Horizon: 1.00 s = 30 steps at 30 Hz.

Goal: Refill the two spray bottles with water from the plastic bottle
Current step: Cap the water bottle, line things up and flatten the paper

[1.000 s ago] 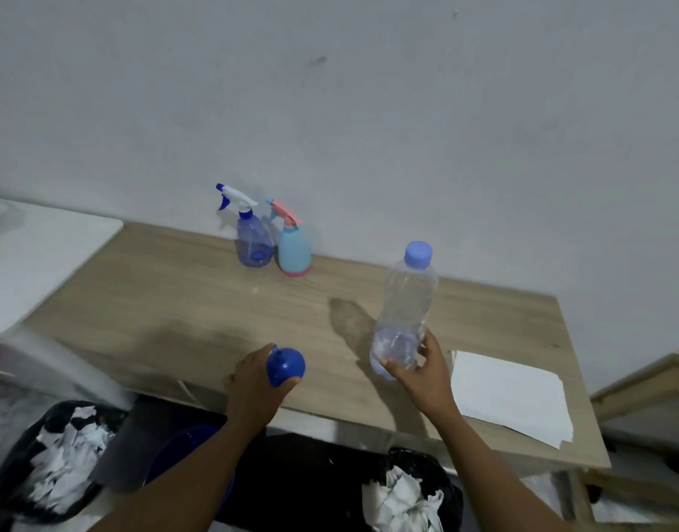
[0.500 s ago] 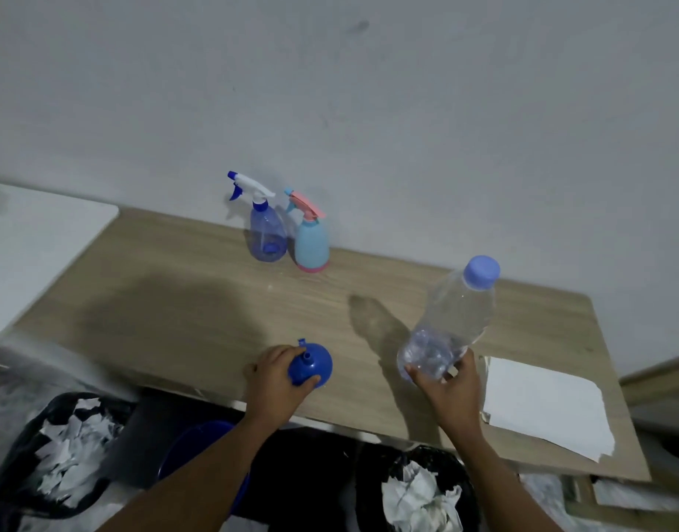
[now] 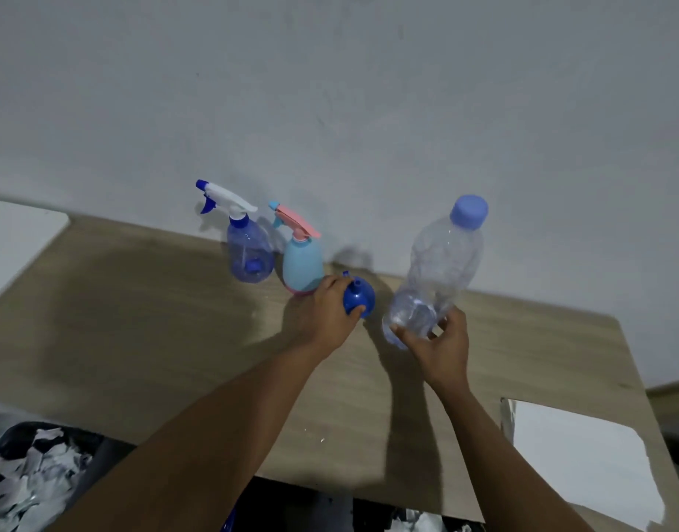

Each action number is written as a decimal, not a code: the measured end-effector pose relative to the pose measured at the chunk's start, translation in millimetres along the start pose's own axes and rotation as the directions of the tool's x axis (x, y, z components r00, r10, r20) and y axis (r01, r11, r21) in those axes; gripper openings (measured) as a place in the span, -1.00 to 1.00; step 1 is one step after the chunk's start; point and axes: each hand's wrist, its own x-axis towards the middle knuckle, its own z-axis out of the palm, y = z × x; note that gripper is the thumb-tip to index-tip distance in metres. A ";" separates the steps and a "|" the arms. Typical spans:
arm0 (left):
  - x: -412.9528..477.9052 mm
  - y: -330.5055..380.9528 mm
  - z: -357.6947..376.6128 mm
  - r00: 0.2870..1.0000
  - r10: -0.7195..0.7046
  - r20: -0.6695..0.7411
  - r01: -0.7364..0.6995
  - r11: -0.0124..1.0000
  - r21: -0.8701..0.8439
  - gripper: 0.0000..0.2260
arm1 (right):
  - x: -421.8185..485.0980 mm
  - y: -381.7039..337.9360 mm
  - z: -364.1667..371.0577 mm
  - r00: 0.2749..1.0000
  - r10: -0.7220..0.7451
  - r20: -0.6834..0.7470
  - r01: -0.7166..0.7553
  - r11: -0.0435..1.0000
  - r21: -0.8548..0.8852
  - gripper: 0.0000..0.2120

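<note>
Two spray bottles stand side by side at the back of the wooden table (image 3: 138, 339): a clear blue spray bottle (image 3: 249, 255) with a white and blue trigger, and a light blue spray bottle (image 3: 302, 268) with a pink trigger. My left hand (image 3: 326, 312) grips a small blue funnel (image 3: 359, 297) just right of the light blue one. My right hand (image 3: 437, 347) holds the base of a clear plastic bottle (image 3: 437, 270) with a blue cap on. The bottle tilts a little to the right, with a little water at its bottom.
White paper sheets (image 3: 583, 455) lie at the table's front right corner. A white surface (image 3: 15, 240) adjoins the table on the left. Black bags with paper scraps (image 3: 30, 481) sit below the table's front edge. A grey wall rises directly behind the table.
Both hands have moved from the table's front edge toward the back. The funnel is now beside the light blue spray bottle, and the plastic bottle has come along with my right hand.
</note>
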 end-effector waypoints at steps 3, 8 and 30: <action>20.2 -4.8 11.1 0.998 -0.038 0.041 0.036 0.998 0.044 -0.52 | 27.9 -0.5 14.6 1.000 -0.004 -0.002 0.004 1.000 0.030 -0.33; 38.9 -18.7 28.6 0.995 -0.077 0.064 0.075 0.997 0.037 -0.54 | 54.0 1.7 26.5 0.999 -0.027 0.022 0.025 0.998 0.056 -0.24; -124.5 93.7 68.4 0.991 0.083 0.109 -0.039 0.933 -0.357 -0.68 | -83.3 38.3 -205.1 0.984 0.004 -0.176 -0.079 0.902 -0.425 -0.43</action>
